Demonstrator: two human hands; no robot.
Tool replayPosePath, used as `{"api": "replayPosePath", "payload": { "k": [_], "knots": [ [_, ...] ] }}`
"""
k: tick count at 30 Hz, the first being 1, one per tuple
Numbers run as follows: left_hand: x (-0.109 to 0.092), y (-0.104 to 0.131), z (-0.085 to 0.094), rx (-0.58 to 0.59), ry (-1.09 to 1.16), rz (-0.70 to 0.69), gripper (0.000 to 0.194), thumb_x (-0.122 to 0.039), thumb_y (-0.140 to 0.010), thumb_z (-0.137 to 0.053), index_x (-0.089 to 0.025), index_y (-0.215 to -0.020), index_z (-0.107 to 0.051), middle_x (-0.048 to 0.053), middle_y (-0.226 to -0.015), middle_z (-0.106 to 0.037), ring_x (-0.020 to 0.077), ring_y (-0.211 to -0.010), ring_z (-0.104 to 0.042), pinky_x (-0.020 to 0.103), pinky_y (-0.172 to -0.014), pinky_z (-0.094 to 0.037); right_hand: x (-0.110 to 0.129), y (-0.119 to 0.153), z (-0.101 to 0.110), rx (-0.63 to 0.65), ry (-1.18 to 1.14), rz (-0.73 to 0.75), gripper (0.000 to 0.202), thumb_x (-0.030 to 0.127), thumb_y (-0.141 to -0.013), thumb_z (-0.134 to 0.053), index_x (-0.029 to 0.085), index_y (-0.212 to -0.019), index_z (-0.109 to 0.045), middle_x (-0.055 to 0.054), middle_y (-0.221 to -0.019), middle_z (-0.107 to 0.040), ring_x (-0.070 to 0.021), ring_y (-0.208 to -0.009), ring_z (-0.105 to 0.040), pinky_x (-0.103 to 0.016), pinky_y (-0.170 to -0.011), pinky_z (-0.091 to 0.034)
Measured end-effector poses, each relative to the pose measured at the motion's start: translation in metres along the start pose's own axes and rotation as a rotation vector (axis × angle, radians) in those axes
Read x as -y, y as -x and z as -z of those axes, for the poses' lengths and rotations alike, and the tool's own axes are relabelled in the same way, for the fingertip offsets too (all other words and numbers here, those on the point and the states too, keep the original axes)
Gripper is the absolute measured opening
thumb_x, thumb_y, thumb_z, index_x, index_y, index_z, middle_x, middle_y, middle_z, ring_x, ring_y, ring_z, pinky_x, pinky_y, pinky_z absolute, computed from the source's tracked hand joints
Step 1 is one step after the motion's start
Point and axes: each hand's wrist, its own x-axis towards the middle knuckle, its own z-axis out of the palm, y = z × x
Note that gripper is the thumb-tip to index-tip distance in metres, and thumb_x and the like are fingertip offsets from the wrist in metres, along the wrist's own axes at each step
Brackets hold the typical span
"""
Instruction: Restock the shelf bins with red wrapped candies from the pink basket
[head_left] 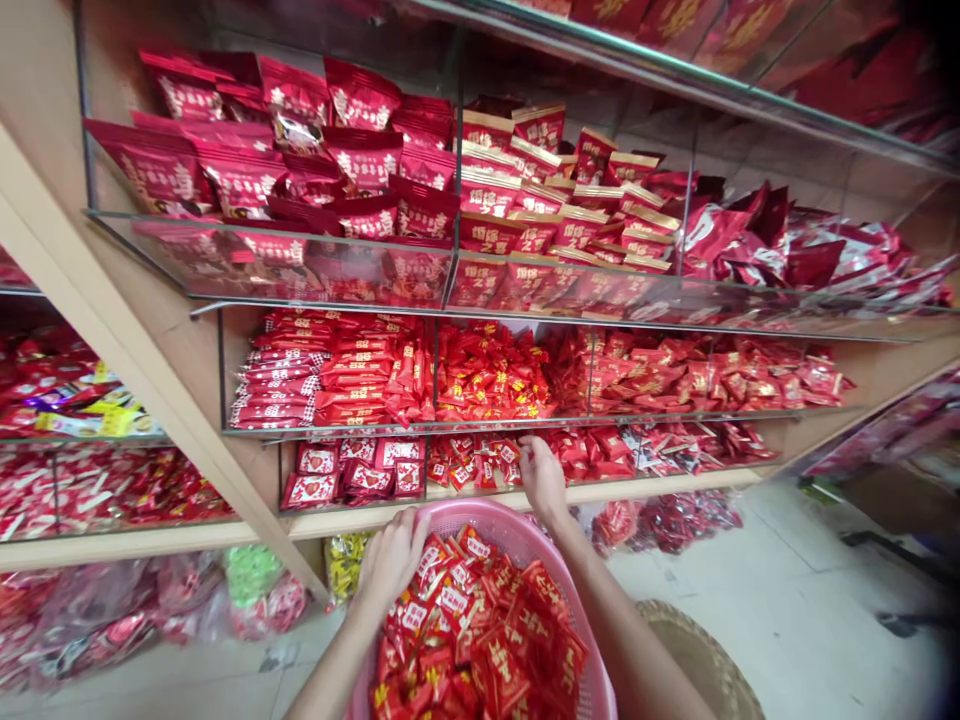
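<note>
A pink plastic basket [480, 512] full of small red candy packets [480, 610] is right in front of me, below the shelves. Over its far left rim curl the fingers of my left hand [394, 555], gripping it. My right hand [541, 478] reaches past the basket to the front of the lowest shelf. Its fingers are bent together beside small red-and-white wrapped candies [480, 460]; whether one is pinched between them is hidden. Left of these candies lie larger red packets with white labels [367, 470].
Glass-fronted shelves above hold dark red snack bags [364, 160], gold-edged red bags [540, 190] and red wrapped sweets [495, 375]. A wooden upright [142, 350] divides the shelving at left. Plastic bags [135, 610] lie underneath. A woven round thing [697, 650] stands on the floor at right.
</note>
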Motion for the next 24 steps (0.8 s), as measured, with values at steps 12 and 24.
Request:
{"api": "replayPosePath", "payload": {
  "k": [12, 24],
  "knots": [
    [0.002, 0.000, -0.003, -0.028, -0.011, -0.024, 0.042, -0.044, -0.096, -0.017, -0.022, -0.106, -0.052, 0.006, -0.103, -0.068, 0.0227, -0.084, -0.068, 0.030, -0.068, -0.044, 0.015, 0.019, 0.009, 0.254, -0.565, 0.084, 0.028, 0.036, -0.088, -0.044, 0.020, -0.110, -0.046, -0.001, -0.083, -0.054, -0.0132, -0.068, -0.052, -0.027, -0.063, -0.045],
    [0.000, 0.001, -0.001, -0.013, -0.001, 0.000, 0.045, -0.046, -0.096, -0.016, -0.022, -0.108, -0.052, 0.008, -0.101, -0.069, 0.0239, -0.085, -0.068, 0.030, -0.067, -0.044, 0.021, 0.056, -0.038, 0.715, -0.185, 0.315, 0.029, 0.019, -0.090, -0.034, 0.019, -0.109, -0.056, -0.008, -0.109, -0.063, -0.0193, -0.102, -0.057, -0.035, -0.092, -0.043]
  ]
}}
